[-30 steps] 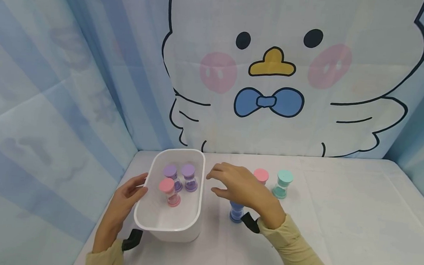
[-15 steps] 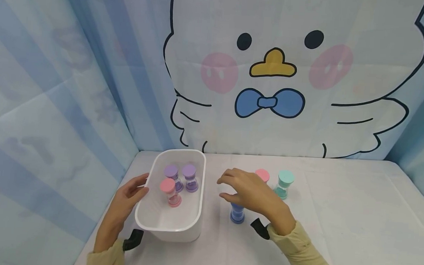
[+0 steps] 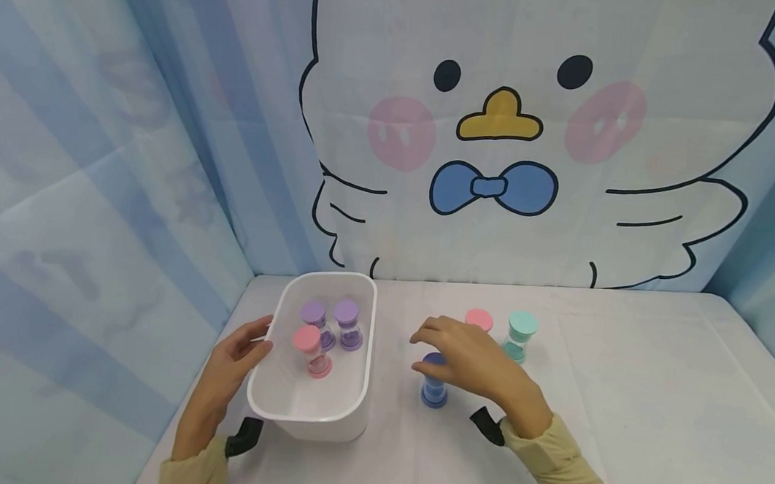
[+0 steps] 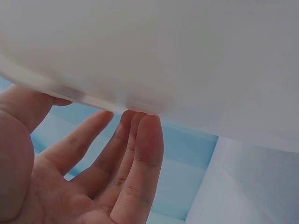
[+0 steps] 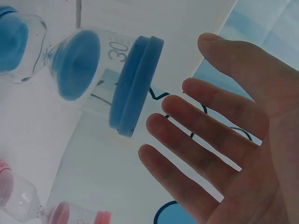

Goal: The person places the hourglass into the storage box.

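Head feed, near edge first: I see the left sleeve (image 3: pixel 194 477) and right sleeve (image 3: pixel 563 467), both tan, a black tab at each cuff. Left hand (image 3: pixel 229 358) is at the left side of the white bin (image 3: pixel 325 432); fingers extended, not wrapped round anything. Left wrist feed gives me its fingertips against the outer wall, palm free.

Bin sits upright with three timers inside, all standing: pink timer (image 3: pixel 312 349) nearest, left purple timer (image 3: pixel 314 312) and right purple timer (image 3: pixel 349 326) behind it. Can't tell if pink touches left purple.

Right hand (image 3: pixel 473 360) is out over the table (image 3: pixel 649 402), right of the bin: fingers spread, thumb well clear of them, nothing in its grasp. Blue timer (image 3: pixel 434 392) stands on the table at the thumb, partly covered by it from above. Right wrist feed shows me a gap between cap and fingers, "30" on the glass, blue sand in both bulbs.

Farther back: second pink timer (image 3: pixel 479 319), mostly hidden by the hand; teal timer (image 3: pixel 520 338) upright to its right. Last, the duck-print backdrop (image 3: pixel 504 29).
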Tool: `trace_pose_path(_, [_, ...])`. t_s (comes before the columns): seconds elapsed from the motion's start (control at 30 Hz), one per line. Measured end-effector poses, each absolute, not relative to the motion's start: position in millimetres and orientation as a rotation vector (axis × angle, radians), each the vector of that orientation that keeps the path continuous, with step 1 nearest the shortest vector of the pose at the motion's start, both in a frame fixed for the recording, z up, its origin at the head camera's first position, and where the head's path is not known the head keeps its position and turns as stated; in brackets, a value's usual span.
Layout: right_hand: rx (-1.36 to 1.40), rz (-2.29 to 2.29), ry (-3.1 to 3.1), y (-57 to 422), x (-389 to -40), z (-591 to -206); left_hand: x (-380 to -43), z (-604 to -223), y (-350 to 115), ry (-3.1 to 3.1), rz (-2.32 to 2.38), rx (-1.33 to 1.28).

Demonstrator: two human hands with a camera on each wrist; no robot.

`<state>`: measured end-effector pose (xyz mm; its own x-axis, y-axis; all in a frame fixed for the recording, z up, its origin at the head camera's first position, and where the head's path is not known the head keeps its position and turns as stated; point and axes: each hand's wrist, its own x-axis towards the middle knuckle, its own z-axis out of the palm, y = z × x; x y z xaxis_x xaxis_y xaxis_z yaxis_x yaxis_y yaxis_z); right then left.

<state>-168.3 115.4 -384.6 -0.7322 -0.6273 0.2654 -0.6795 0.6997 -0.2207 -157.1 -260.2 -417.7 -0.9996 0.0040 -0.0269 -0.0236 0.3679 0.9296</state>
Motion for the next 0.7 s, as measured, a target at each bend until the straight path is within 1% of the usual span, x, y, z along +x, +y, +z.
trace_pose_path(0.37, [1.022, 0.472, -2.799, 122, -166, -393, -158, -417, -260, 2.583, 1.749, -0.024])
trace_pose_path(0.7, [1.091, 0.526, -2.814, 125, -166, -399, -157, -417, -261, 2.575, 1.756, -0.022])
